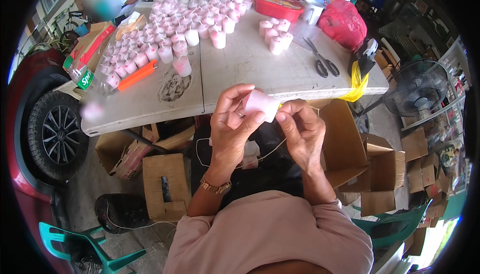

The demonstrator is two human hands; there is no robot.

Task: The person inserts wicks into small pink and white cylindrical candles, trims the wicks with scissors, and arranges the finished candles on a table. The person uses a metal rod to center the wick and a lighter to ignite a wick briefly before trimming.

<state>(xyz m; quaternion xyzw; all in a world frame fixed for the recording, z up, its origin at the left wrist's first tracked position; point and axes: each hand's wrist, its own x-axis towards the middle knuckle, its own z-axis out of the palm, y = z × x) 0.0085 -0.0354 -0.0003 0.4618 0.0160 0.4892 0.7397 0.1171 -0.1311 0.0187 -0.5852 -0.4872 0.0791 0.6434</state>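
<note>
A pale pink votive candle [261, 106] lies tilted on its side in my left hand [231, 124], whose fingers and thumb grip it just off the table's near edge. My right hand [305, 131] pinches at the candle's right end, where a small yellow bit shows between the fingertips; what exactly it holds is too small to tell. A thin white cord [272, 150] loops below my hands. Over my lap, partly hidden behind my left wrist, are more pale pieces [251, 150] like candles.
The folding table [235, 69] bears a large cluster of pink and white candles [170, 39], a smaller group [276, 36], black scissors [320, 59], an orange cutter [137, 76], a red tub [278, 7] and a pink bag [342, 21]. Cardboard boxes [167, 181] stand below. Others sit across.
</note>
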